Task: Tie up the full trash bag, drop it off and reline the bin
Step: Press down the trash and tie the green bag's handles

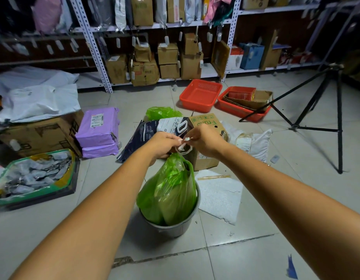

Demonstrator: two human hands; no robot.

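Note:
A full green trash bag (pixel 171 190) stands in a grey round bin (pixel 175 227) on the tiled floor, its neck gathered upward. My left hand (pixel 165 145) and my right hand (pixel 205 141) meet just above the neck. Both pinch the bag's white drawstring handles (pixel 184 145) between them. A second crumpled green bag (pixel 163 113) lies on the floor beyond my hands.
Behind the bin sit a dark mailer (pixel 146 134) and a cardboard box (pixel 207 142). Purple parcels (pixel 98 130) and a tray of pouches (pixel 33 178) lie left. Red baskets (pixel 200 94), a tripod (pixel 316 110) and white foam sheet (pixel 219 197) are right. Shelves of boxes (pixel 167 57) line the back.

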